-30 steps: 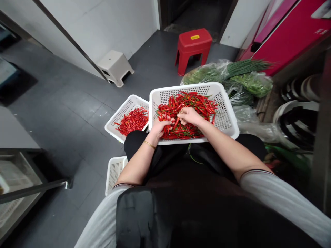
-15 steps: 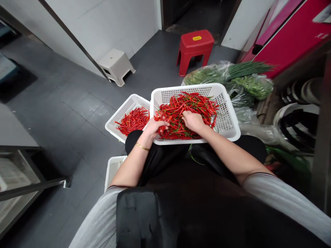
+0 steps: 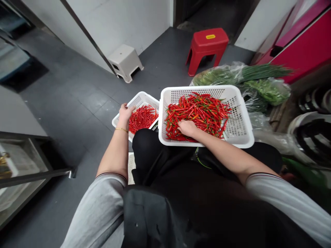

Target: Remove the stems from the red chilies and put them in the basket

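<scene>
A large white perforated basket (image 3: 240, 137) rests on my lap, heaped with red chillies (image 3: 200, 110) that have green stems. My right hand (image 3: 187, 127) lies in that heap near the front left, fingers curled down among the chillies. A smaller white basket (image 3: 141, 98) stands on the floor to the left and holds more red chillies (image 3: 142, 117). Over its near left rim is my left hand (image 3: 125, 112), fingers spread, nothing visible in it. A thin gold bangle sits on that wrist.
A third white basket (image 3: 130, 167) peeks out by my left knee. Bagged greens (image 3: 232, 74) lie behind the large basket. A red stool (image 3: 207, 48) and a beige stool (image 3: 125, 62) stand on the grey tiled floor. Stacked pans are at the right, a metal shelf (image 3: 31, 172) at the left.
My left hand left the large basket and swung left over the smaller floor basket, opening there. My right hand stayed in the heap. The view shifted slightly.
</scene>
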A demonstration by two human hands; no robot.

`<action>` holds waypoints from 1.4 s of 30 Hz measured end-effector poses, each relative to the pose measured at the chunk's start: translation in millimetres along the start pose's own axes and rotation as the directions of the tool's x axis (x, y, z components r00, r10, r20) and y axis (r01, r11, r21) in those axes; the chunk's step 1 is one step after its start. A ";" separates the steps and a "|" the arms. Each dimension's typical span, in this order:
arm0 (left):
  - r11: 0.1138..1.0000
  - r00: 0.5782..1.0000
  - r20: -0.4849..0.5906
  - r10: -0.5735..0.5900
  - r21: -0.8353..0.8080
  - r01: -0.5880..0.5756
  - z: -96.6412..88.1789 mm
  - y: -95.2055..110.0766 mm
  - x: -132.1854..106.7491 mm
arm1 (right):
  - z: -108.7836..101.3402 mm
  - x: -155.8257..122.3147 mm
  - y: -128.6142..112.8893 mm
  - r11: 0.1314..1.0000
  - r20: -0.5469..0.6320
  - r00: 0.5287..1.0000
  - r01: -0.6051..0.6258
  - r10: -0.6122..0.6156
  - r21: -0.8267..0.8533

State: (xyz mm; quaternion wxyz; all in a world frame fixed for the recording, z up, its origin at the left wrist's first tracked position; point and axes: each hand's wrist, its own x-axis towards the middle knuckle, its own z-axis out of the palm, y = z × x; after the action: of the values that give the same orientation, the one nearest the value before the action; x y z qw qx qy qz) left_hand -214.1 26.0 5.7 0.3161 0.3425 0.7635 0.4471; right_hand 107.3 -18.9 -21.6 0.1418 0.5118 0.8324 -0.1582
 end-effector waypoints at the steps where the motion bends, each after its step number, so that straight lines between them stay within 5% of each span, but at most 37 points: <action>1: 0.999 0.999 0.001 0.037 -0.031 -0.037 0.5 5.9 -5.9 | -0.5 -0.6 4.1 1.000 -0.005 1.000 -0.015 0.015 0.022; 4: 0.983 0.962 0.225 0.153 -0.131 -0.126 16.0 28.2 -43.9 | -13.3 -11.1 26.1 0.980 -0.118 0.990 -0.054 0.078 0.193; 7: 0.966 0.780 0.571 0.257 -0.136 -0.219 56.6 45.3 -101.1 | -32.8 -28.0 44.4 0.864 -0.254 0.956 0.001 0.146 0.503; 10: 0.961 0.652 0.708 0.271 -0.167 -0.219 107.1 46.3 -149.0 | -41.4 -41.7 48.2 0.659 -0.273 0.947 0.097 0.171 0.746; 15: 0.961 0.669 0.726 0.162 -0.271 0.061 149.7 26.1 -174.3 | -24.0 -51.2 47.3 0.403 -0.285 0.927 0.170 0.244 0.899; 21: 0.931 0.547 0.825 0.142 -0.300 0.210 143.2 18.0 -174.2 | -15.6 -46.3 43.1 0.219 -0.210 0.950 0.159 0.231 0.963; 24: 0.910 0.587 0.798 0.139 -0.336 0.241 141.0 20.5 -173.4 | -19.3 -43.6 45.2 0.199 -0.212 0.945 0.165 0.248 0.966; 27: 0.854 0.640 0.766 0.065 -0.374 0.362 140.0 20.7 -171.1 | -14.4 -49.0 49.4 0.273 -0.174 0.967 0.119 0.188 0.955; 30: 0.824 0.608 0.793 0.034 -0.367 0.433 139.6 18.6 -167.8 | -4.5 -57.8 45.9 0.415 -0.098 0.995 0.079 0.024 0.906; 35: 0.823 0.582 0.813 0.027 -0.348 0.449 139.0 21.2 -162.9 | -5.6 -60.2 33.7 0.499 -0.224 0.975 0.189 0.010 0.846; 37: 0.853 0.613 0.788 0.058 -0.359 0.380 136.9 28.9 -164.9 | -12.1 -58.2 35.6 0.499 -0.181 0.983 0.160 -0.006 0.852; 40: 0.898 0.688 0.677 0.260 -0.432 0.086 130.7 49.2 -172.9 | -19.8 -56.3 44.0 0.435 -0.059 0.997 0.028 0.058 0.900; 42: 0.879 0.700 0.597 0.391 -0.468 -0.092 125.2 63.9 -175.7 | -20.4 -55.3 46.8 0.514 -0.049 0.992 -0.017 0.115 0.857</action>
State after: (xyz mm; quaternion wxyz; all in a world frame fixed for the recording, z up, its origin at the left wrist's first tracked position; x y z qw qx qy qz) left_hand -0.6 -33.7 44.1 0.5717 0.5076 0.4334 0.4772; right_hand 171.8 -35.2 13.4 -0.1637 0.5538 0.6330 -0.5156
